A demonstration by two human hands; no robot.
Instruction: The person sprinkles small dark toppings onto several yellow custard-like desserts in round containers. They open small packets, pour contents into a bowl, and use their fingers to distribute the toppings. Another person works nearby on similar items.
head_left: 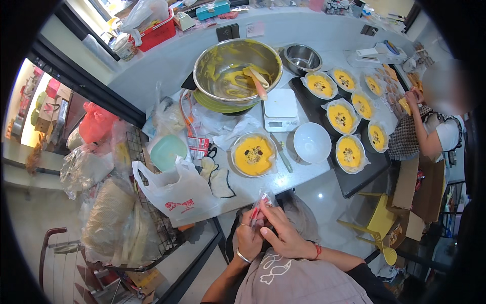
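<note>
My left hand [249, 236], with a bangle and a ring, grips a small clear plastic packet [267, 198] with red marks, low in front of my apron. Against the packet rest the fingers of my right hand [283, 233]; whether they pinch it is unclear. Ahead on the table stands a paper-lined round tin of yellow batter [252, 154] topped with dried fruit and seeds. To its right lie a green-handled brush [285, 159] and a white bowl [312, 143]. Behind are a digital kitchen scale [281, 110] and a large steel mixing bowl [231, 81] smeared with batter, holding spatulas.
Several filled tins [340, 117] stand on a black baking tray [358, 182] at right. A co-worker [414, 129] stands beyond it, near a yellow chair [374, 220] and a cardboard box [427, 190]. Left are a white plastic bag [178, 193], a green bowl [169, 152] and a wire rack [142, 171].
</note>
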